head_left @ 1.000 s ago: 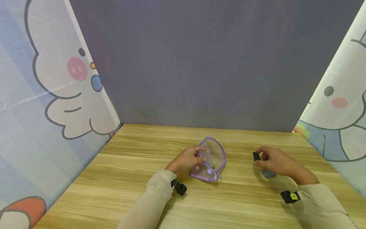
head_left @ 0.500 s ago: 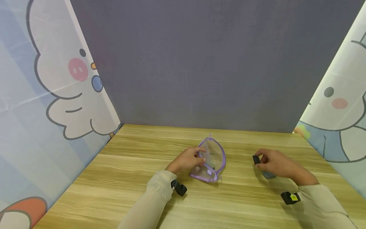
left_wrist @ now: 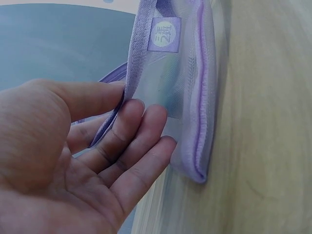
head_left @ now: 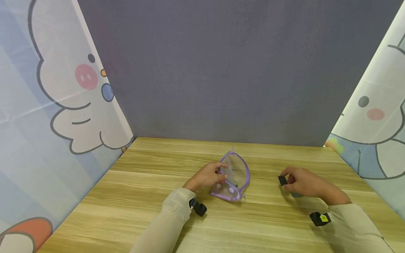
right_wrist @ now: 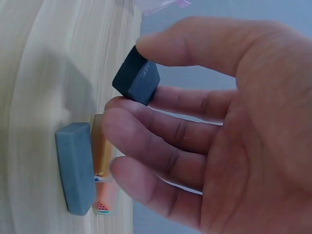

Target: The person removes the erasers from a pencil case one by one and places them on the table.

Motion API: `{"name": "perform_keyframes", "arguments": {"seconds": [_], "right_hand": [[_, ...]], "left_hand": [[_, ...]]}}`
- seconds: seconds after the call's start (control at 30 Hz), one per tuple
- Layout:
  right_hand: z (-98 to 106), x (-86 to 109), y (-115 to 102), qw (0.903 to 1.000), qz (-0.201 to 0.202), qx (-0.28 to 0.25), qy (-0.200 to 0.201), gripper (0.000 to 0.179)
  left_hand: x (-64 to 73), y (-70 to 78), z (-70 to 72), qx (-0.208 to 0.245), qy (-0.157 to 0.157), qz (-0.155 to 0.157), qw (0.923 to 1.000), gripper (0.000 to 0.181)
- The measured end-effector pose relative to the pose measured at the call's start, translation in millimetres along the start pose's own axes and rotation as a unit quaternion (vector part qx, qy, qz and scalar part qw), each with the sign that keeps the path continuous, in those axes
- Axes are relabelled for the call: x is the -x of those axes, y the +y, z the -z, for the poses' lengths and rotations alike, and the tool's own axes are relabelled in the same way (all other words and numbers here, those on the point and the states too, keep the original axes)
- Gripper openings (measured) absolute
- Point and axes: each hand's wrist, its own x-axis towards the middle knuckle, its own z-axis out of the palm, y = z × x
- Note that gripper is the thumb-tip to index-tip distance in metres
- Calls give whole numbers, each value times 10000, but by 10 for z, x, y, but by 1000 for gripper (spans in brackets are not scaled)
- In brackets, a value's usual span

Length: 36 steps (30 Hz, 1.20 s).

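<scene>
My left hand [head_left: 209, 174] pinches the near edge of a see-through mesh zip pouch [head_left: 238, 172] with purple trim, whose mouth gapes. In the left wrist view, thumb and index finger grip its purple zip edge [left_wrist: 138, 58], and something greenish shows faintly through the mesh. To the right, my right hand [head_left: 303, 181] holds a small black eraser [right_wrist: 136, 75] between thumb and fingers, above the table. Under that hand lies a grey-blue eraser [right_wrist: 77, 168] with slanted ends, mostly hidden by the hand in the head view.
Beside the grey-blue eraser, the right wrist view shows a yellow-orange piece [right_wrist: 101, 151] and a pink piece [right_wrist: 105, 199] with printed ends. The wooden table [head_left: 142, 211] ends at a dark grey panel [head_left: 221, 70]. Cartoon-printed cloths hang at both sides.
My right hand has come down and slightly nearer with the black eraser, covering more of the grey-blue eraser. My left hand and the pouch have stayed in place.
</scene>
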Motion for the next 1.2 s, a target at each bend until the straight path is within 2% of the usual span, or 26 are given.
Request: {"name": "perform_keyframes", "arguments": {"seconds": [0.7, 0.97, 1.2], "right_hand": [[-33, -25, 36, 9987, -121, -181, -464, 44], [-53, -18, 40, 9993, 17, -108, -367, 41], [-46, -17, 29, 9991, -52, -82, -409, 40]], "left_hand": [[7, 20, 28, -397, -28, -137, 9991, 46], [-6, -9, 20, -449, -40, -173, 9988, 44], [-7, -11, 28, -544, -17, -236, 9982, 44]]}}
